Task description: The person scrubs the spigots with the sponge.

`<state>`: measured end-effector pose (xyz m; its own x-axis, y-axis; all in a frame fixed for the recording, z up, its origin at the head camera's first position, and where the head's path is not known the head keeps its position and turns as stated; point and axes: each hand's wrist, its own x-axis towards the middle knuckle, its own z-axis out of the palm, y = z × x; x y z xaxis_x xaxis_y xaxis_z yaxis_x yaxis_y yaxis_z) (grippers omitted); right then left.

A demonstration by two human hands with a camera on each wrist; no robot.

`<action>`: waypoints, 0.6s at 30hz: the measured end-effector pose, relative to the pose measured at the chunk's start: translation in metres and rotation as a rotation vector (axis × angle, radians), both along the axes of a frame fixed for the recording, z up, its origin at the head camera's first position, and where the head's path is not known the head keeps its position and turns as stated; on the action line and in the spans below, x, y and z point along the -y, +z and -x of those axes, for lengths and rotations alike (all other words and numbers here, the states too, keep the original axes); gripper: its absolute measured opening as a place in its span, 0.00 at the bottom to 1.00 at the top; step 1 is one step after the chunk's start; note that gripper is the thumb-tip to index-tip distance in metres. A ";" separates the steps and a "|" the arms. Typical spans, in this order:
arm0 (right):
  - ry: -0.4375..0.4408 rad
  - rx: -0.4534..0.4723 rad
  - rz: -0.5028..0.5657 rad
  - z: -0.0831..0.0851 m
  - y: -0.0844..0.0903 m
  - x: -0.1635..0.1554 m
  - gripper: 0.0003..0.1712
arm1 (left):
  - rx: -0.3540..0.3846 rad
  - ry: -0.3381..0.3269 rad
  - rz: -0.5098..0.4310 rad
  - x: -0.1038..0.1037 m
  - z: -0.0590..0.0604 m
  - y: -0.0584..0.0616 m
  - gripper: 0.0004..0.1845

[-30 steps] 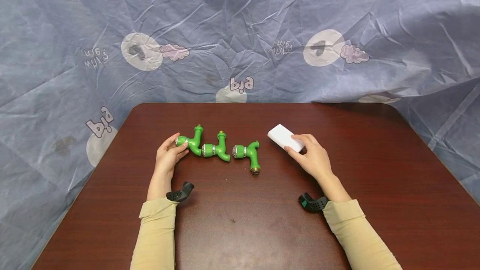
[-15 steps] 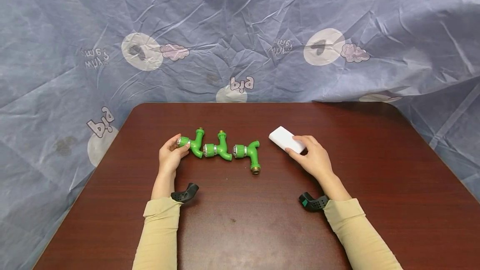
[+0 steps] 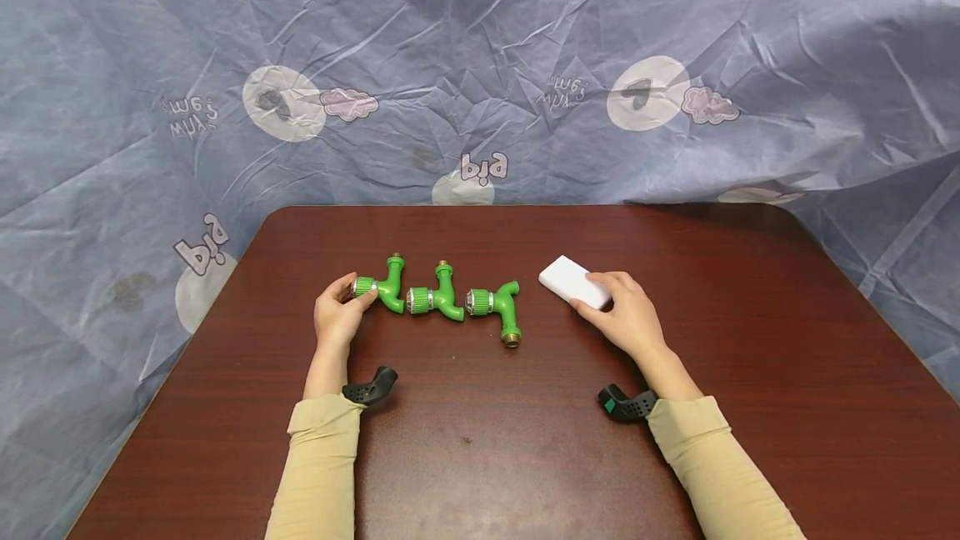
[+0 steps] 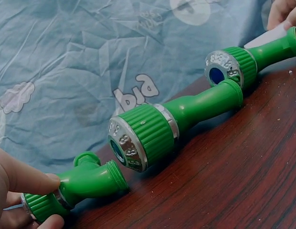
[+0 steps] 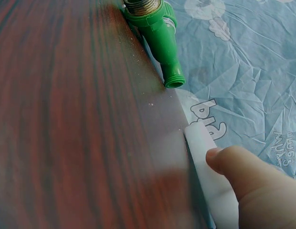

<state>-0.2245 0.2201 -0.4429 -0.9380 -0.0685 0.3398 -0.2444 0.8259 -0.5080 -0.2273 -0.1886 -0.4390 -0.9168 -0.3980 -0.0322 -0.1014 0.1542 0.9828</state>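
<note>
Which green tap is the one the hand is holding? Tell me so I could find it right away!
Look at the dark red table: three green plastic taps lie in a row near its far edge. The left hand pinches the leftmost tap by its ribbed cap. It alone is touched by a hand, and it lies farthest from the white block.

White block [image 5: 212,191] partly under thumb

left hand [image 3: 337,317] pinching, right hand [image 3: 628,317] curled, forearms resting.

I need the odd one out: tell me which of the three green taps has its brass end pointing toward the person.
The rightmost green tap, nearest the white block; the other two point theirs away.
</note>
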 end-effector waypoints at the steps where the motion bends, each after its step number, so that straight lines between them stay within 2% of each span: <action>1: 0.003 -0.003 -0.002 0.000 0.000 0.000 0.31 | -0.001 0.000 -0.008 0.000 0.000 0.001 0.29; 11: -0.003 0.006 0.024 0.003 0.000 -0.001 0.34 | -0.043 0.037 -0.121 -0.001 0.002 0.001 0.27; 18: -0.015 0.054 0.083 0.001 0.000 -0.001 0.38 | -0.020 0.037 -0.197 0.003 -0.003 0.005 0.26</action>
<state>-0.2257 0.2207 -0.4425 -0.9559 -0.0286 0.2922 -0.2028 0.7839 -0.5868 -0.2247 -0.1915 -0.4344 -0.9028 -0.4195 -0.0942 -0.0832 -0.0445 0.9955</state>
